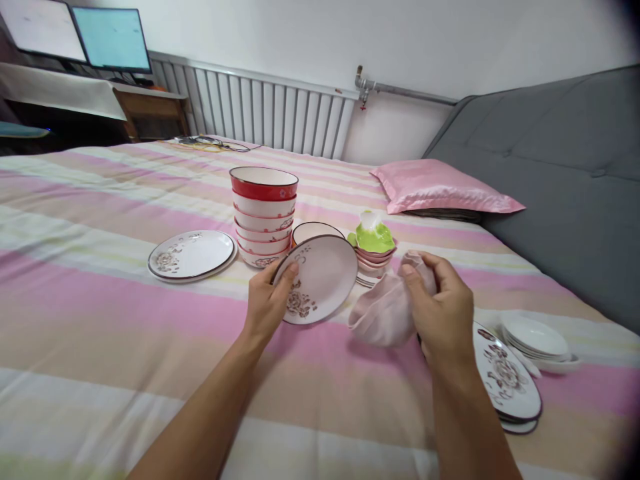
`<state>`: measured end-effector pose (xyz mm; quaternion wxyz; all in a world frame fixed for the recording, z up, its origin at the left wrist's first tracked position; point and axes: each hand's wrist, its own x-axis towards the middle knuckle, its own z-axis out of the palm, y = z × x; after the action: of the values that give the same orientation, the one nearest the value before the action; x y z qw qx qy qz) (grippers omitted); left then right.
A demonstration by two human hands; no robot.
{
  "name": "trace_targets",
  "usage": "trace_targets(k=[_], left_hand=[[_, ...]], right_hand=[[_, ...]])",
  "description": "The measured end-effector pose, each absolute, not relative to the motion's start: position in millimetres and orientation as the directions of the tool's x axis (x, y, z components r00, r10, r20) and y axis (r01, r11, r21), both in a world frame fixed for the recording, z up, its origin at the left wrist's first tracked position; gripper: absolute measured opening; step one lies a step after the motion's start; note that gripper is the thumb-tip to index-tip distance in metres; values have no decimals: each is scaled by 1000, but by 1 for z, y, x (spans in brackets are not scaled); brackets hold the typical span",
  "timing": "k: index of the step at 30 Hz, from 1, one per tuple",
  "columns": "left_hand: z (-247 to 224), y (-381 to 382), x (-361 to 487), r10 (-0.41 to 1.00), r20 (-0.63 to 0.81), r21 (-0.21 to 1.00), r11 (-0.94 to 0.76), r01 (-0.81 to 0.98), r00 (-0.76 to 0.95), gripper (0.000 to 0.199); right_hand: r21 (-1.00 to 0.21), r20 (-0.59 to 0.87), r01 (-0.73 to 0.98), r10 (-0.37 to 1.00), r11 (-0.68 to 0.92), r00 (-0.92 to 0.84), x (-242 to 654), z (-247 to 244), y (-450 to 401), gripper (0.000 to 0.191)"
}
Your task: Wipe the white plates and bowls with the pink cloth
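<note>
Frame ctr: our L hand (267, 295) grips round white floral ceramic plate (327, 283); ctr-R, our R hand (444, 300) clutches bunched pale-pink cloth (383, 317). Prob. best we hold plate steady.

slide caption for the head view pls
Left hand holds a flowered plate, right hand a pink cloth, above striped bedding.

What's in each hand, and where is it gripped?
Left hand: the flower-patterned plate, by its left edge, thumb on its face. Right hand: a pale pink cloth, by its upper end.
</note>
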<state>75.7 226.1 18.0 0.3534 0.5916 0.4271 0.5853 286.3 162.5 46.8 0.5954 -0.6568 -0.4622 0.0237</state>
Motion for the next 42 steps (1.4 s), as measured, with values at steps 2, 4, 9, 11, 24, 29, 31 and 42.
trace_targets(k=[2, 4, 9, 11, 24, 29, 31, 42], left_hand=[[16, 227, 75, 902, 425, 896, -407, 177, -77, 26], [15, 228, 75, 903, 428, 879, -406, 250, -40, 28], [17, 227, 75, 910, 413, 861, -404, 308, 38, 32], [20, 226, 75, 907, 415, 853, -414, 319, 68, 35], [22, 224, 75, 905, 415, 842, -420, 339, 91, 38], [22, 224, 75, 908, 410, 847, -412, 335, 81, 37], [22, 224, 75, 909, 410, 847, -412, 336, 80, 38], [19, 223, 76, 926, 371, 911, -347, 223, -75, 41]], right_hand=[[-808, 528, 574, 601, 135, 601, 291, 44, 165, 34], [-809, 521, 574, 607, 126, 600, 293, 42, 167, 35], [-805, 472, 588, 688, 81, 551, 288, 36, 173, 44], [-830, 400, 557, 745, 46, 534, 282, 32, 175, 56], [-641, 30, 743, 961, -193, 276, 277, 24, 173, 49], [-544, 51, 828, 980, -135, 193, 273, 26, 174, 27], [-589, 128, 798, 959, -131, 252, 274, 27, 177, 27], [-736, 555, 677, 560, -14, 615, 280, 38, 172, 25]])
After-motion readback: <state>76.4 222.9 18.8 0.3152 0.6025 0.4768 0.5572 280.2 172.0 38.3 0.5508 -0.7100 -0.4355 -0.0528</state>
